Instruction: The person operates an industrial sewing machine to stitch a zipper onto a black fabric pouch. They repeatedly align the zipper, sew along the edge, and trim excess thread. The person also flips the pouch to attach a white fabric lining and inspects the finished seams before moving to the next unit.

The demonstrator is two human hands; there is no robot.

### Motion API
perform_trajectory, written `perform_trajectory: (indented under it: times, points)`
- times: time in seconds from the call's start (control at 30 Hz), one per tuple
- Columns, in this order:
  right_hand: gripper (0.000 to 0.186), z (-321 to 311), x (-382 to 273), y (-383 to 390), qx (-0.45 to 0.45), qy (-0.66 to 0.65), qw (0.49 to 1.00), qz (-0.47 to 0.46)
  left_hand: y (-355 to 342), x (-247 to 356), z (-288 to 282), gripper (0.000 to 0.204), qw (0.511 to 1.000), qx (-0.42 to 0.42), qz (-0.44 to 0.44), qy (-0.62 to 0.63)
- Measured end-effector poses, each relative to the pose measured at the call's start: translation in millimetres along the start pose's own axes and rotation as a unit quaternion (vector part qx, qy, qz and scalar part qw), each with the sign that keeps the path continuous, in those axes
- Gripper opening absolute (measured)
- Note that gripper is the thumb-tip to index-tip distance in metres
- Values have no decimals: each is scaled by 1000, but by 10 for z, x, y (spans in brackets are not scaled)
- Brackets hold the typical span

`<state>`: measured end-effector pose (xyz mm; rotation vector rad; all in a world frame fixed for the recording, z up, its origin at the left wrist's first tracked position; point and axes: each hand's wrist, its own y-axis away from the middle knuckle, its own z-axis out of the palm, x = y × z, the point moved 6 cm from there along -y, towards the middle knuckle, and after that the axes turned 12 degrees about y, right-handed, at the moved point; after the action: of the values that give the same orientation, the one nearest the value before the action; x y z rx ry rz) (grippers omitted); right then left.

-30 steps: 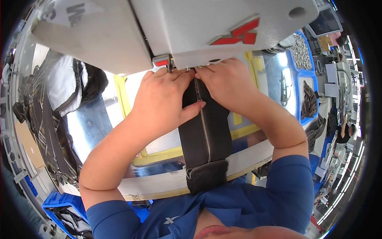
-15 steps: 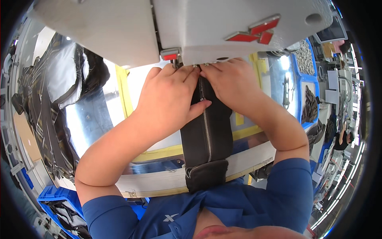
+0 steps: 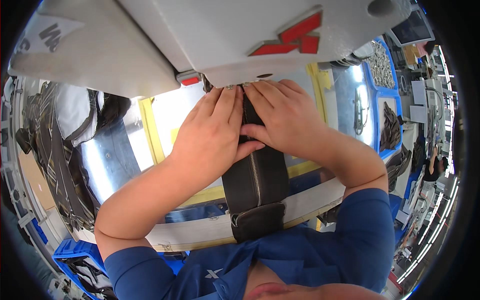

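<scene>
A black fabric strip (image 3: 240, 182) with a metal zipper (image 3: 254, 175) down its middle runs from under the grey machine head (image 3: 210, 40) toward me, over the table's near edge. My left hand (image 3: 210, 125) lies on the strip's left side, its fingers stretched out toward the machine. On the other side my right hand (image 3: 285, 110) rests with straight fingers, palm down. Both thumbs point inward over the zipper. The fingertips lie close under the machine head, which hides the strip's far end. A black zippered end piece (image 3: 257, 222) hangs at the front edge.
Dark striped fabric pieces (image 3: 55, 160) are heaped at the left. Blue bins (image 3: 389, 90) at the right hold metal parts and dark cloth. Another blue bin (image 3: 75, 247) with fabric stands at lower left. Yellow tape (image 3: 152, 125) marks the tabletop. A distant person (image 3: 436, 167) is at far right.
My right thumb has come into view over the zipper, and my left thumb sits slightly lower. The view has tilted, so the machine head appears shifted and turned.
</scene>
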<state>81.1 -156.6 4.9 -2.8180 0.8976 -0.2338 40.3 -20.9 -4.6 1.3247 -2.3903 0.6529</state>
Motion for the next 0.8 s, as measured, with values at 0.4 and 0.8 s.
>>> perform_trajectory:
  times: [0.4, 0.8]
  points:
    - [83, 12, -83, 77, -27, 32, 999, -7, 53, 51, 74, 130, 997, -62, -46, -30]
    - [80, 28, -53, 87, -21, 25, 999, 11, 15, 13, 129, 133, 997, -51, -43, -45]
